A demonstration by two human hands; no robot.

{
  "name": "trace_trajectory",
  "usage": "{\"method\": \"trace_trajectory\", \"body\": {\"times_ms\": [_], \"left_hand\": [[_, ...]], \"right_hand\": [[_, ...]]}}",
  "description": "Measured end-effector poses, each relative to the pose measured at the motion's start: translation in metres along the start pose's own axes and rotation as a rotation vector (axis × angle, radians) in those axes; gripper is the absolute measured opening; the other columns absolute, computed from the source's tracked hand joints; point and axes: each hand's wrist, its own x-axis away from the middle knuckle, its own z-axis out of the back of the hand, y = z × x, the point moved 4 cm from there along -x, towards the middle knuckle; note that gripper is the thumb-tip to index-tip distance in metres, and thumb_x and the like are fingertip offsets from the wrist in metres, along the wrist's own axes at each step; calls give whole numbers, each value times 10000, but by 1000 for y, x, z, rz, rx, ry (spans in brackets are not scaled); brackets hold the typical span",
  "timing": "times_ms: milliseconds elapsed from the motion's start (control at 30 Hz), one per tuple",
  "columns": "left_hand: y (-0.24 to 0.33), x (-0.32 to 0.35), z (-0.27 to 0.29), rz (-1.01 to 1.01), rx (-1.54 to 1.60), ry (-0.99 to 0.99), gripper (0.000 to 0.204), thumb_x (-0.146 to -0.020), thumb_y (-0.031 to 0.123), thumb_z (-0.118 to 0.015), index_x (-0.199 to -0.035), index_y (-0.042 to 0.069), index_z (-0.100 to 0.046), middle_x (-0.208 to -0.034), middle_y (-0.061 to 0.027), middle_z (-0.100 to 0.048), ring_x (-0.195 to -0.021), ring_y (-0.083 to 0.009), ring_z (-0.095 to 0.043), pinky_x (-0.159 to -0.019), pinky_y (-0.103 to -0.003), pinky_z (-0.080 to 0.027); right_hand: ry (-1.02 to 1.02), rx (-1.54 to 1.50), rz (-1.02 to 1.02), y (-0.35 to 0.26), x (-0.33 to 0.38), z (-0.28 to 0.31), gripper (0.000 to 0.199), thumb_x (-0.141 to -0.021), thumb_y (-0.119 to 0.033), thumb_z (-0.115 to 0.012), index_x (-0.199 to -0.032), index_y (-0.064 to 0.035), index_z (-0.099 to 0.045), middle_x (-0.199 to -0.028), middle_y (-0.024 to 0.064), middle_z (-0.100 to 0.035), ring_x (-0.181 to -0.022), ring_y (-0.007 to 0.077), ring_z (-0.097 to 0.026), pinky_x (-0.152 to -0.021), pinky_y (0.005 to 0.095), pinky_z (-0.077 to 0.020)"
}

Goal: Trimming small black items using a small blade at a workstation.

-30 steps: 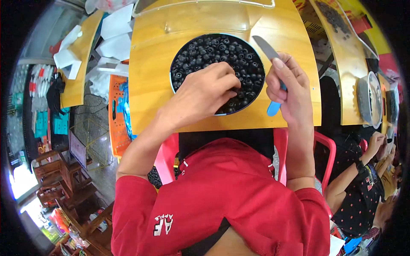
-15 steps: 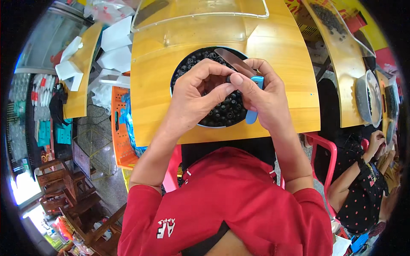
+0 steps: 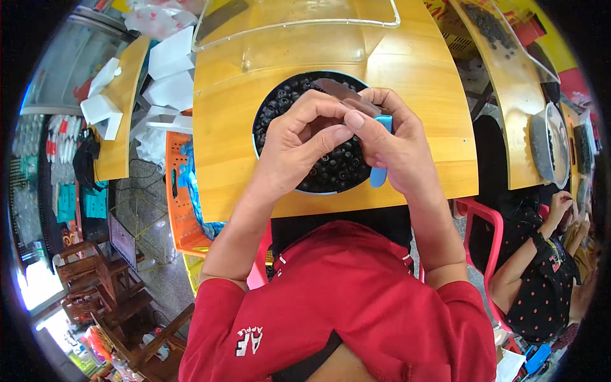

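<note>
Held a blue-handled knife (image 3: 379,177) in curled right fingers (image 3: 393,102). Bent left fingers (image 3: 321,108) close together over a bowl (image 3: 318,192) of black fruit (image 3: 337,167); could not tell around what.

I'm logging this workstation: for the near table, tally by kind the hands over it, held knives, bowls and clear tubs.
Hands: 2 (left hand, right hand)
Knife: 1
Bowl: 1
Clear tub: 1
Total: 5

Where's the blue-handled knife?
In the head view, the knife is in the right hand, just right of centre, its blade over the bowl of black pieces.
</note>
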Motion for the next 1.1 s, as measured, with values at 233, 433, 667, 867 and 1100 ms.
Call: {"method": "trace_trajectory", "body": {"times_ms": [233, 433, 667, 867, 1100], "left_hand": [[-11, 4, -4, 134, 393, 24, 198, -859, 62, -645, -1052, 36, -612, -1018, -21, -555, -942, -123, -547, -868, -257, -437], [-11, 5, -7, 187, 419, 117, 199, -870, 76, -639, -1063, 39, -603, -979, -7, -582, -912, -92, -546, -814, -229, -439], [-9, 6, -2, 198, 364, 141, 211, -896, 93, -603, -1096, 36, -569, -941, -26, -614, -804, -83, -551, -703, -227, -456], [-11, 4, -5, 189, 400, 166, 201, -889, 91, -612, -1077, 26, -584, -926, -40, -629, -779, -96, -565, -687, -228, -465], [-14, 6, -4, 172, 440, 161, 223, -880, 100, -627, -1086, 23, -589, -958, -60, -643, -797, -112, -592, -708, -237, -482]], "right_hand": [[-177, -241, -99, 2, -2, 3, 287, -870, -165, -646, -1077, -31, -500, -645, -41, -469, -445, 6, -327, -394, 164, -244], [-126, -229, -80, 4, -3, 3, 266, -888, -172, -619, -1086, -35, -504, -672, -19, -508, -447, 8, -333, -393, 163, -249], [-40, 24, 178, -2, 0, 10, 296, -972, -207, -480, -1190, -12, -523, -740, 50, -606, -452, 6, -350, -412, 161, -264], [-122, 167, 200, -8, 8, 1, 364, -990, -214, -437, -1288, -11, -490, -663, 45, -587, -458, 1, -361, -423, 161, -264], [-142, 100, 177, -4, 6, 6, 311, -994, -208, -434, -1192, -5, -563, -653, 55, -585, -434, 13, -339, -411, 175, -262]]}}
